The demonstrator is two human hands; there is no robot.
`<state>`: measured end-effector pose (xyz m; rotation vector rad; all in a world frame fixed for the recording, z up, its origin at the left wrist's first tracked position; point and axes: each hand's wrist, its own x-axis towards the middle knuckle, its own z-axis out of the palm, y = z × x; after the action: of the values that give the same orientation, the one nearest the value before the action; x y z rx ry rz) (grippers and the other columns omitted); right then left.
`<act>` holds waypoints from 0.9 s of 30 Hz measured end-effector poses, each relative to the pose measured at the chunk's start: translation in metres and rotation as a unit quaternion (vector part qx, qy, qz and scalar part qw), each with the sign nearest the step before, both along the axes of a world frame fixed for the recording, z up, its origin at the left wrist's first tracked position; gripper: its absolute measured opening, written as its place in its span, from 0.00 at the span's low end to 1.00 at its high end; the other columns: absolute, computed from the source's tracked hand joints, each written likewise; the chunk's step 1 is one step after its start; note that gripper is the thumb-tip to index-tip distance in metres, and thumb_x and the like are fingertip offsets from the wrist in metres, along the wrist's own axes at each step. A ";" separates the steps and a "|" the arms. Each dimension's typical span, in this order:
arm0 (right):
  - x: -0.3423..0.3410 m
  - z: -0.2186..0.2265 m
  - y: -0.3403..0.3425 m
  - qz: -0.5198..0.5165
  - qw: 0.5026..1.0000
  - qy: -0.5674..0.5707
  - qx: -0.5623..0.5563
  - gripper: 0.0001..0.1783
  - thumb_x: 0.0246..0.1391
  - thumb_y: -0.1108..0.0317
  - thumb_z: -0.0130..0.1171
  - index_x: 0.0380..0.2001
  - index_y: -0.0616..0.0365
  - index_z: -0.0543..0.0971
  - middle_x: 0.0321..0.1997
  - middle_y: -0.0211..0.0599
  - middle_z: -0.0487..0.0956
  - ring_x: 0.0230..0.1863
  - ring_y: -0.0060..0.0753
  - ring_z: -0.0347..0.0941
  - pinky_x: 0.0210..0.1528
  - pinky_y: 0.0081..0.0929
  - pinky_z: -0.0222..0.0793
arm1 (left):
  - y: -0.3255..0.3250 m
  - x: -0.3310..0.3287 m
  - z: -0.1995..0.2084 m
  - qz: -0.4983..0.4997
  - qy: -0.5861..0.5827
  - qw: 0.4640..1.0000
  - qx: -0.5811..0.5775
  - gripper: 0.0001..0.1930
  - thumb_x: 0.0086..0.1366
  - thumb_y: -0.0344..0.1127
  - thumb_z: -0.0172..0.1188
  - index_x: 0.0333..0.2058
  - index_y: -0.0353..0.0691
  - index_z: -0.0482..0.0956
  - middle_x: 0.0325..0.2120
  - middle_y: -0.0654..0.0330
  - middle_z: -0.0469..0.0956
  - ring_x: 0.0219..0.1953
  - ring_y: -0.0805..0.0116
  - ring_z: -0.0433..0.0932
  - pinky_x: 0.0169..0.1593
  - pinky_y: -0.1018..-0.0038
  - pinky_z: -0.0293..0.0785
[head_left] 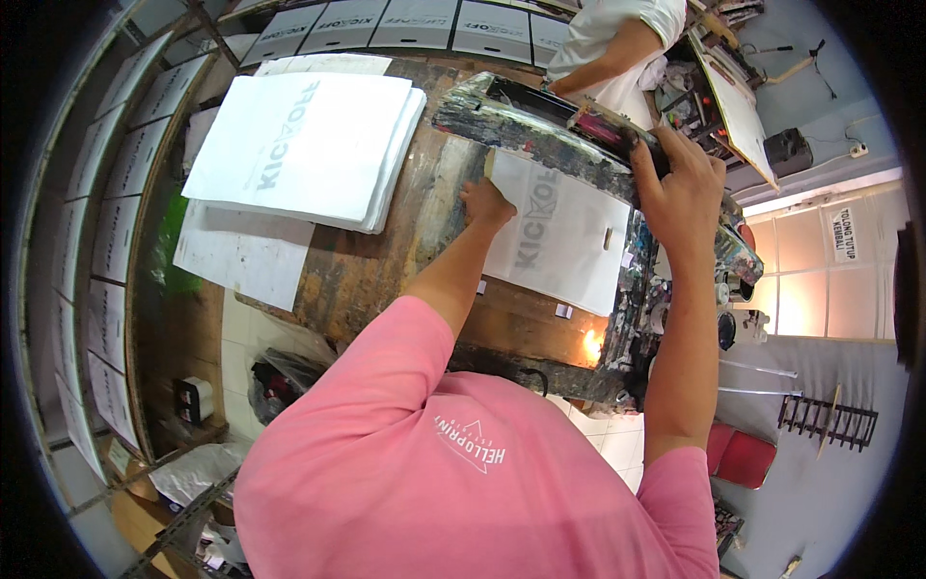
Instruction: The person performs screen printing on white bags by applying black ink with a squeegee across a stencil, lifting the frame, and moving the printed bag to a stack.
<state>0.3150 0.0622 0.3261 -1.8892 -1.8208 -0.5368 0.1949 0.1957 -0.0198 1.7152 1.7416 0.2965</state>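
- Slipping could spoil things here: if the left hand nudges the white bag, I think it could end up crooked.
- The paint-stained frame sits at the far side of the bag. If the right hand lets go too soon, the frame might bump down and pinch the left fingers.
- Dark stuff on the right hand's thumb looks like ink, so a touch could smudge the clean bag.
- The right hand is curled tight, with its thumb on one side of a dark bar and its fingers over the other, at the far right.
- The left hand is half curled at the bag's left edge. I cannot tell if it pinches the bag or just rests there.
- The bag lies flat on the wooden table, right of the big white pile, with its grey print facing up and its little slot on the right.
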 end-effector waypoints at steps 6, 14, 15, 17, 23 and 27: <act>0.004 -0.006 -0.001 0.004 1.000 -0.009 0.019 0.21 0.61 0.50 0.61 0.40 0.58 0.83 0.35 0.41 0.80 0.44 0.48 0.76 0.53 0.47 0.60 | 0.009 0.009 -0.003 0.011 -0.068 0.997 -0.046 0.45 0.39 0.41 0.84 0.56 0.30 0.72 0.52 0.42 0.78 0.53 0.42 0.82 0.51 0.57 0.83; 0.002 -0.005 0.000 0.012 1.000 -0.012 0.015 0.21 0.61 0.47 0.59 0.36 0.56 0.82 0.35 0.40 0.81 0.43 0.47 0.77 0.51 0.46 0.60 | 0.038 -0.012 -0.047 -0.013 -0.281 0.958 -0.046 0.26 0.38 0.44 0.84 0.32 0.29 0.87 0.31 0.47 0.87 0.34 0.53 0.87 0.40 0.62 0.83; 0.003 -0.005 0.000 0.011 1.000 -0.019 0.018 0.21 0.61 0.47 0.59 0.37 0.56 0.82 0.35 0.40 0.81 0.43 0.47 0.77 0.50 0.46 0.60 | 0.038 -0.015 -0.048 -0.019 -0.362 0.929 -0.073 0.26 0.40 0.44 0.84 0.32 0.29 0.88 0.31 0.48 0.87 0.34 0.55 0.87 0.40 0.63 0.82; 0.008 -0.008 -0.001 0.010 1.000 -0.023 0.014 0.21 0.60 0.46 0.59 0.36 0.55 0.83 0.33 0.40 0.81 0.41 0.47 0.77 0.50 0.46 0.60 | 0.043 -0.026 -0.040 -0.047 -0.389 0.917 -0.076 0.25 0.42 0.44 0.82 0.34 0.29 0.88 0.31 0.49 0.87 0.33 0.58 0.87 0.39 0.64 0.81; 0.002 -0.007 -0.004 0.011 1.000 -0.010 0.027 0.22 0.60 0.45 0.60 0.32 0.56 0.83 0.30 0.39 0.81 0.39 0.46 0.78 0.49 0.45 0.60 | 0.096 -0.107 -0.002 -0.121 -0.159 0.979 0.048 0.24 0.48 0.42 0.80 0.40 0.31 0.88 0.34 0.50 0.87 0.32 0.58 0.84 0.39 0.61 0.79; 0.005 -0.010 -0.003 0.010 1.000 -0.011 0.023 0.23 0.60 0.45 0.59 0.32 0.56 0.83 0.30 0.40 0.82 0.37 0.48 0.78 0.49 0.46 0.61 | 0.100 -0.134 -0.024 -0.107 -0.063 0.992 -0.029 0.25 0.49 0.42 0.80 0.40 0.29 0.87 0.34 0.48 0.86 0.35 0.55 0.85 0.42 0.61 0.80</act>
<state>0.3196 0.0591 0.3165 -1.8399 -1.8227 -0.5899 0.0605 0.2961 -0.0437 1.7824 1.4485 0.2503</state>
